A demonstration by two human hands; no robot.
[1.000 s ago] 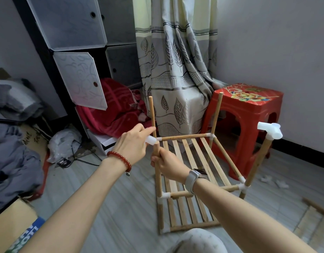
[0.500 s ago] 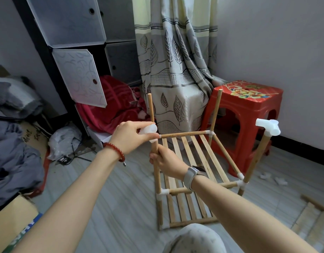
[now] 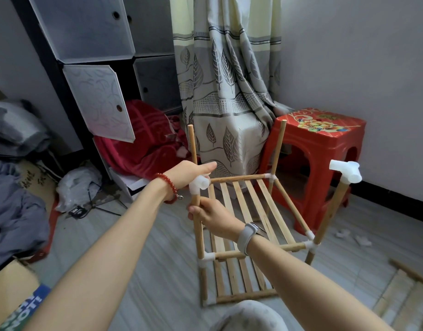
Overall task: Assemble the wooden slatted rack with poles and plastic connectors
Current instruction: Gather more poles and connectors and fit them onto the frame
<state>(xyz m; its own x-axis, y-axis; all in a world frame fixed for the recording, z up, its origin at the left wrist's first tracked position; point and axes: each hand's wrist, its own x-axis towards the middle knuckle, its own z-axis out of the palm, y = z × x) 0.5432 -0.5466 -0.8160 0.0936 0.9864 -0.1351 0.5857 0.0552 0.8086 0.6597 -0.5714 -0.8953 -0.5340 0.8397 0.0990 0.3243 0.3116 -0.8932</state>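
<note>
Item, nearest: right hand, grip wrapped round the near-left pole, steadying it upright.

Item, at 11 o'clock of it: left hand, fingers curled over a white plastic connector sitting on that pole's top end.

Item: wooden slatted rack standing on the floor, one slatted tier mounted at mid height, another at the base; near-right pole already capped with a connector; two far poles bare-topped.

Step in hand, as judged: seating the connector on the near-left pole. Next move likely calls for a firm downward press with its side sockets turned toward the neighbouring poles.

Item, farthest, at 2 o'clock: red stool; curtain at 12.
</note>
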